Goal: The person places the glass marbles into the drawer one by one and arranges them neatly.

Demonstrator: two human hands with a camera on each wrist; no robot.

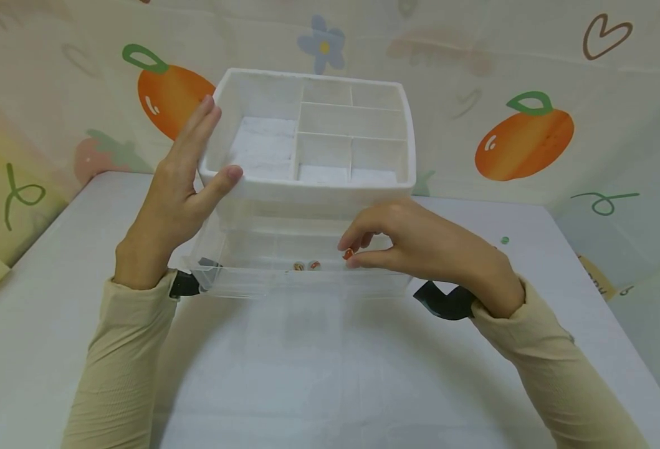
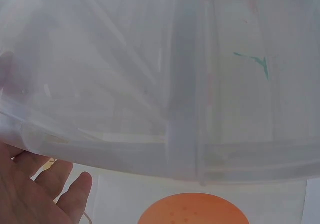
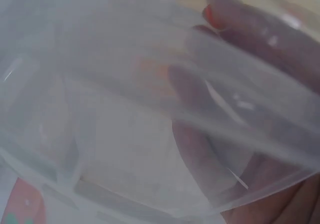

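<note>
A white storage box [image 1: 358,120] with a compartmented top stands on the table, its clear drawer [image 1: 251,249] pulled out at the front. My left hand [image 1: 178,181] steadies the box, its fingers straight along the left side and its thumb on the front rim. Over the drawer, my right hand [image 1: 414,240] pinches a small red-orange marble [image 1: 348,254] between thumb and fingertips. Two patterned marbles [image 1: 315,265] lie in the drawer, left of that hand. Through cloudy clear plastic, the right wrist view shows the red marble [image 3: 214,16] at the fingertips.
A green marble [image 1: 505,240] lies on the white tablecloth [image 1: 318,374], to the right beyond my right forearm. Behind the table hangs a printed cloth [image 1: 447,56] with oranges and flowers. Dark straps sit at both wrists.
</note>
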